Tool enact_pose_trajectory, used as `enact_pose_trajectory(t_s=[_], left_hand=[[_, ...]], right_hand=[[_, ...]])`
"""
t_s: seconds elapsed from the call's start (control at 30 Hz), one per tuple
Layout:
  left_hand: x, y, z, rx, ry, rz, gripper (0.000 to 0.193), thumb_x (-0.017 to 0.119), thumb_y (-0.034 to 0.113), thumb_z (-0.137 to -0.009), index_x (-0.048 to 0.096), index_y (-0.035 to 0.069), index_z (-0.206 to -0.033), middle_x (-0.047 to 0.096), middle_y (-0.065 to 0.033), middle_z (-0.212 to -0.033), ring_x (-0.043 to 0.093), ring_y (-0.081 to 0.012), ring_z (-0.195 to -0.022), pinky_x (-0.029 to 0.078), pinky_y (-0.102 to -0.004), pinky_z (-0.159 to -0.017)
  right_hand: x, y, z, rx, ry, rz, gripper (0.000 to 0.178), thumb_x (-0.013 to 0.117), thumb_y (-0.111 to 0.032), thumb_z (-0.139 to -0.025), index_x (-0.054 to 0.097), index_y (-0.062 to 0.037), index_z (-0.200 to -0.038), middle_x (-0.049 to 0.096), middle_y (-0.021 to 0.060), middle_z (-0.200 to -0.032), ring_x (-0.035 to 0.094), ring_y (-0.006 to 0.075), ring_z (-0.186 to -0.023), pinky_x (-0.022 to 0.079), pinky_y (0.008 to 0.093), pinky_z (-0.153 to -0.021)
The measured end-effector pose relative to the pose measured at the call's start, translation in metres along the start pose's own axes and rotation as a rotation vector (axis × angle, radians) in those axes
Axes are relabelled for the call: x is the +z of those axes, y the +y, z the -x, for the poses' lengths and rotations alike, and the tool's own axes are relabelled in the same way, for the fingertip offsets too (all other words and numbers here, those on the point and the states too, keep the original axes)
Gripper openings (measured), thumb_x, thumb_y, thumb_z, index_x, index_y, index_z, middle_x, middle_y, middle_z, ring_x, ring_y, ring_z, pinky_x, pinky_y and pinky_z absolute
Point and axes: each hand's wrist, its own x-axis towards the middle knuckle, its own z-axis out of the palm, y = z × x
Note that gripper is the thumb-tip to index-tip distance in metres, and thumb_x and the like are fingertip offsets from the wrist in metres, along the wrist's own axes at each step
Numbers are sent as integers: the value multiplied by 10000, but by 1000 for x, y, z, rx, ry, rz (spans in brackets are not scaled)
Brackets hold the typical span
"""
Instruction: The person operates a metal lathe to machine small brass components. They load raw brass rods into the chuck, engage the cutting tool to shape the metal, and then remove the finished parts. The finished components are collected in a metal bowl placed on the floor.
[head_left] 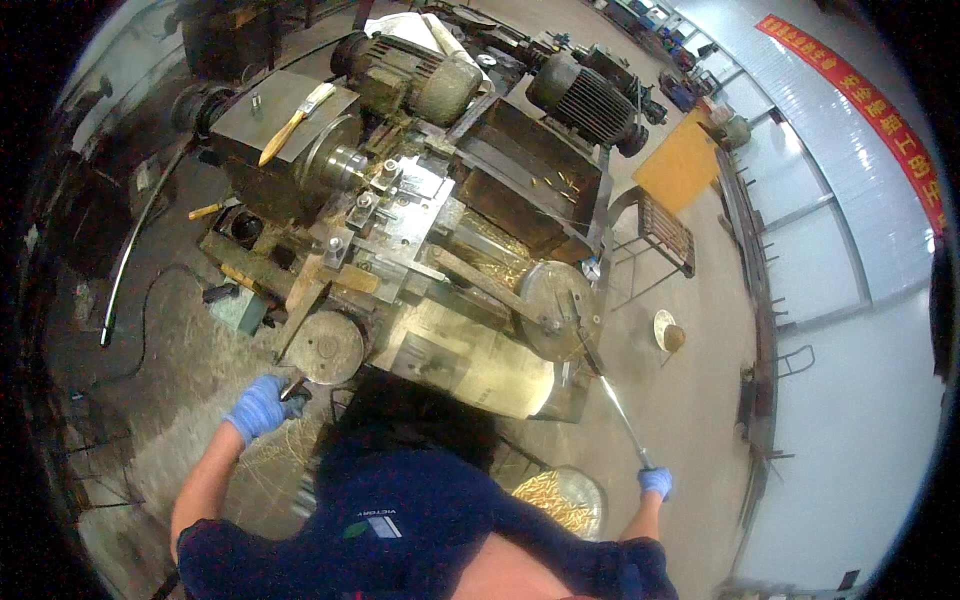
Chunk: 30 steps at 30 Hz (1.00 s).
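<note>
My left hand (pixel 260 407), in a blue glove, is closed round the short handle (pixel 292 390) of a round handwheel (pixel 322 350) at the front left of a small lathe. Out to the right, my gloved right hand (pixel 656 483) grips the end of a long metal lever (pixel 622 412). The lever's far end reaches the large round disc (pixel 548 300) at the machine's right. Between the hands and the spindle (pixel 343 166) sits a metal slide (pixel 425 195) with clamped tool blocks. A wooden-handled brush (pixel 297 124) lies on the headstock.
A basin of brass-coloured pieces (pixel 556 500) stands low at the right. Behind the slide is a metal tray (pixel 530 150) with a few small pieces. Motors (pixel 582 98) stand at the back. A metal rack (pixel 665 235) and a round stool (pixel 668 330) are on the right.
</note>
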Motion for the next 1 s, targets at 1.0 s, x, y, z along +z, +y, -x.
enact_pose_trajectory(t_s=[1.0], left_hand=[[-3, -1, 9, 74, 39, -43, 268, 635, 259, -773, 658, 51, -940, 648, -145, -762, 625, -241, -676, 474, -334, -652]], right_hand=[[-31, -89, 86, -347, 376, -219, 424, 661, -460, -642, 666, -131, -909, 640, 121, -848, 599, 312, -836, 440, 430, -772]])
